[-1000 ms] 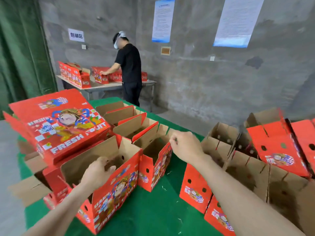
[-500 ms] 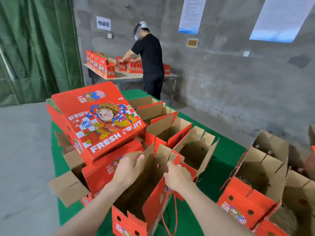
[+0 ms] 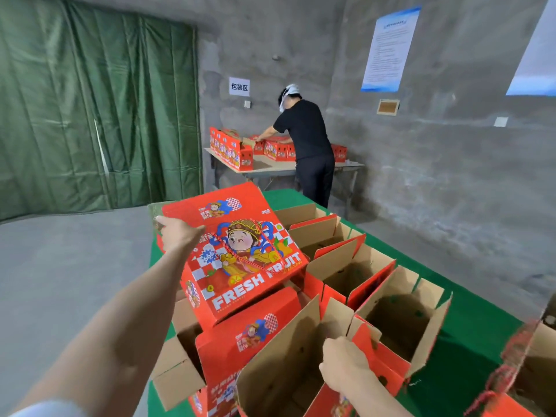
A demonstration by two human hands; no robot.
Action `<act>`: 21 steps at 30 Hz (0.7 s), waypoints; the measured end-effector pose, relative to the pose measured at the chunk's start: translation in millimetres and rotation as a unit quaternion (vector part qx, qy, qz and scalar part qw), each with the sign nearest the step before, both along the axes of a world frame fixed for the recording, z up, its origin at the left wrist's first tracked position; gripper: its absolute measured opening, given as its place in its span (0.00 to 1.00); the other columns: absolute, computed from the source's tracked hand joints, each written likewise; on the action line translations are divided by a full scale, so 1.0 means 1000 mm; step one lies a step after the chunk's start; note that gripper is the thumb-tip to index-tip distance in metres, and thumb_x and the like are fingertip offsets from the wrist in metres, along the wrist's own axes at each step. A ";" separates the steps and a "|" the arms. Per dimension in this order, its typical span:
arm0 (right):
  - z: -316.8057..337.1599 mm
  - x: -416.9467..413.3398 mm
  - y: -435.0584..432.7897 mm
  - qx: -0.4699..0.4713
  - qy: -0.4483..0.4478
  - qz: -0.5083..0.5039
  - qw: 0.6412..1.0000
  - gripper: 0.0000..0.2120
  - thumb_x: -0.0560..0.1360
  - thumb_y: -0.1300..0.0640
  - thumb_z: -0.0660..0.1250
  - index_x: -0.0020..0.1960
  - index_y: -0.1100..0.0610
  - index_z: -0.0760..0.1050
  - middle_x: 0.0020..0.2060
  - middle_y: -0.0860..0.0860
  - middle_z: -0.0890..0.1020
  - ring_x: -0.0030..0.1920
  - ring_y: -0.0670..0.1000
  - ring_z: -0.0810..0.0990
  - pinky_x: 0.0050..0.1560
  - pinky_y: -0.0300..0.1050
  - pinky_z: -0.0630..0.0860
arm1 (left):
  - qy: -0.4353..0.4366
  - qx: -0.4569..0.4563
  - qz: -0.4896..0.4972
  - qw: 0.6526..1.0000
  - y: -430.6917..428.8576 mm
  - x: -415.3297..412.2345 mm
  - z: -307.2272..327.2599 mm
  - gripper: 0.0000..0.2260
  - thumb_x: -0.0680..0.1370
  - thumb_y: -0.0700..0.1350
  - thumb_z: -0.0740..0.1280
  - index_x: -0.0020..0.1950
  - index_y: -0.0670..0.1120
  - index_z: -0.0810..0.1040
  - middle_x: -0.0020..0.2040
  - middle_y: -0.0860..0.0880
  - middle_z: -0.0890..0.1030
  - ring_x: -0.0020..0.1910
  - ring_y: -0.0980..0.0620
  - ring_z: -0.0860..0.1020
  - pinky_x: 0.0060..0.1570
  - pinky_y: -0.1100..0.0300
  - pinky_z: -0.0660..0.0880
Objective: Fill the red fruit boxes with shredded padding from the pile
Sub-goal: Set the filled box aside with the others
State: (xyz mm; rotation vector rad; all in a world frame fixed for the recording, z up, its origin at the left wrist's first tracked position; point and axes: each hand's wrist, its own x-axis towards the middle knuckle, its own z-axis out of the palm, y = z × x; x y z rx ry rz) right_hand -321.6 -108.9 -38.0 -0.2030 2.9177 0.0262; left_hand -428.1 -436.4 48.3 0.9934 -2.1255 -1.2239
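Note:
Several open red fruit boxes stand on a green table (image 3: 469,323). A closed red box printed FRESH FRUIT (image 3: 237,254) lies tilted on top of the stack at the left. My left hand (image 3: 176,233) reaches out and grips its far left corner. My right hand (image 3: 343,364) holds the cardboard flap of the nearest open box (image 3: 279,362), whose inside looks empty. No shredded padding pile is in view.
More open boxes (image 3: 400,320) line the table to the right. A person in black (image 3: 307,145) works at a far table (image 3: 270,168) with red boxes. Bare concrete floor lies to the left, a green curtain (image 3: 96,109) behind it.
The view has swung left. My left hand left the near box's flap and reached up to the tilted closed box. My right hand stays on the near box.

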 end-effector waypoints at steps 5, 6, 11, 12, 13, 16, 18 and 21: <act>-0.003 0.001 0.001 -0.012 0.001 -0.014 1.000 0.14 0.78 0.57 0.60 0.63 0.55 0.72 0.57 0.53 0.77 0.56 0.53 0.78 0.53 0.42 0.76 | 0.046 0.013 -0.017 0.999 -0.006 0.006 0.000 0.24 0.65 0.56 0.75 0.57 0.47 0.77 0.57 0.43 0.79 0.58 0.44 0.76 0.62 0.47 0.69; -0.003 0.001 0.002 -0.013 0.002 -0.018 1.000 0.14 0.78 0.57 0.60 0.64 0.55 0.71 0.58 0.53 0.77 0.56 0.53 0.78 0.53 0.41 0.76 | 0.051 -0.013 -0.049 0.997 -0.004 0.007 0.001 0.24 0.65 0.57 0.75 0.58 0.50 0.78 0.61 0.43 0.76 0.63 0.44 0.72 0.64 0.47 0.67; 0.000 0.005 0.009 -0.035 -0.022 -0.047 0.998 0.15 0.78 0.57 0.59 0.64 0.56 0.71 0.59 0.53 0.77 0.56 0.53 0.78 0.54 0.42 0.76 | 0.104 -0.112 -0.150 0.977 0.029 0.019 0.014 0.23 0.66 0.53 0.76 0.58 0.54 0.76 0.75 0.45 0.56 0.74 0.45 0.51 0.71 0.44 0.51; 0.000 0.007 0.011 -0.040 -0.029 -0.053 0.997 0.15 0.78 0.57 0.58 0.63 0.57 0.71 0.59 0.53 0.77 0.56 0.54 0.77 0.54 0.43 0.75 | 0.104 -0.122 -0.150 0.976 0.038 0.021 0.019 0.22 0.66 0.54 0.76 0.57 0.53 0.76 0.75 0.45 0.57 0.74 0.45 0.52 0.70 0.45 0.51; 0.000 0.009 0.014 -0.047 -0.036 -0.061 0.996 0.15 0.78 0.57 0.58 0.63 0.57 0.71 0.59 0.54 0.77 0.57 0.54 0.77 0.54 0.44 0.75 | 0.110 -0.125 -0.146 0.975 0.047 0.023 0.026 0.19 0.67 0.55 0.75 0.55 0.51 0.77 0.73 0.45 0.62 0.73 0.44 0.56 0.69 0.46 0.54; -0.005 0.017 0.026 -0.076 -0.049 -0.089 0.992 0.15 0.77 0.57 0.57 0.62 0.59 0.71 0.59 0.55 0.77 0.57 0.56 0.77 0.54 0.44 0.74 | 0.181 -0.141 -0.161 0.960 0.079 0.034 0.046 0.13 0.68 0.51 0.74 0.43 0.42 0.79 0.58 0.43 0.77 0.64 0.42 0.70 0.63 0.48 0.65; -0.005 0.024 0.036 -0.091 -0.054 -0.098 0.990 0.15 0.78 0.56 0.56 0.61 0.60 0.72 0.58 0.55 0.77 0.57 0.57 0.77 0.54 0.45 0.74 | 0.242 -0.169 -0.197 0.935 0.107 0.049 0.052 0.10 0.71 0.45 0.71 0.38 0.41 0.74 0.61 0.44 0.77 0.66 0.44 0.68 0.68 0.45 0.58; 0.011 0.029 0.052 -0.190 -0.017 -0.091 0.977 0.16 0.79 0.51 0.54 0.53 0.60 0.76 0.52 0.55 0.80 0.55 0.57 0.78 0.53 0.44 0.73 | 0.369 -0.237 -0.253 0.863 0.154 0.084 0.055 0.05 0.74 0.44 0.65 0.41 0.45 0.72 0.51 0.47 0.79 0.62 0.49 0.73 0.68 0.34 0.48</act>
